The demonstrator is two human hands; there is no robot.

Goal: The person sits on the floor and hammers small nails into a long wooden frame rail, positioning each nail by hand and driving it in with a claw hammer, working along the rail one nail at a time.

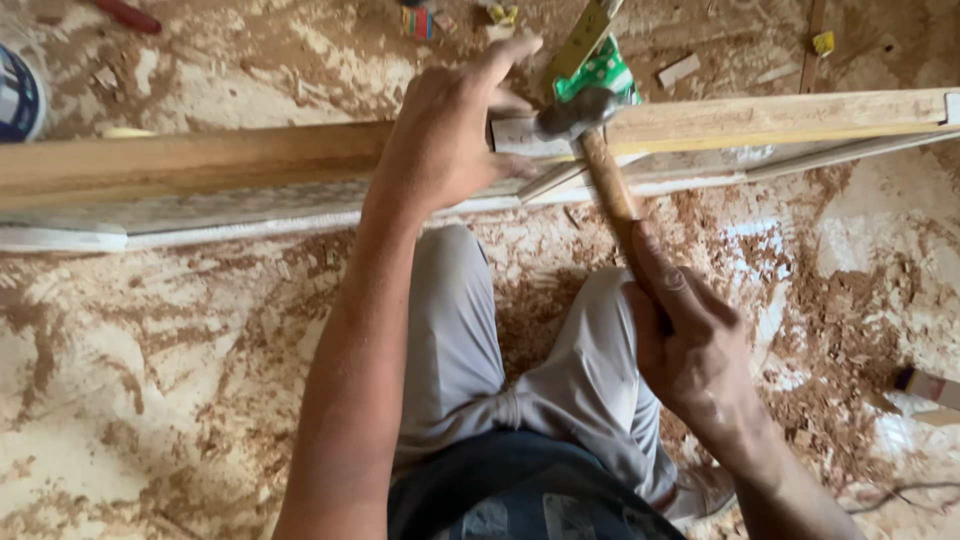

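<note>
Hammer [590,125] in right hand [685,345], left hand [450,135] on frame edge [250,155].

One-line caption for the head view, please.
Left hand steadies a long wooden frame while the right hand holds a hammer over it.

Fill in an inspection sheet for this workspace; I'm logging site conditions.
Surface: floor covered in sawdust and wood shavings.
Job's things: long wooden frame lying across the floor; hammer, its head at the frame.
Clutter: wood offcuts, small yellow bits, red tool at top left.
Grippers: left hand presses on the frame; right hand grips the hammer handle.
Cables: one thin dark cable at bottom right.
Surroundings: round container at left edge.
</note>
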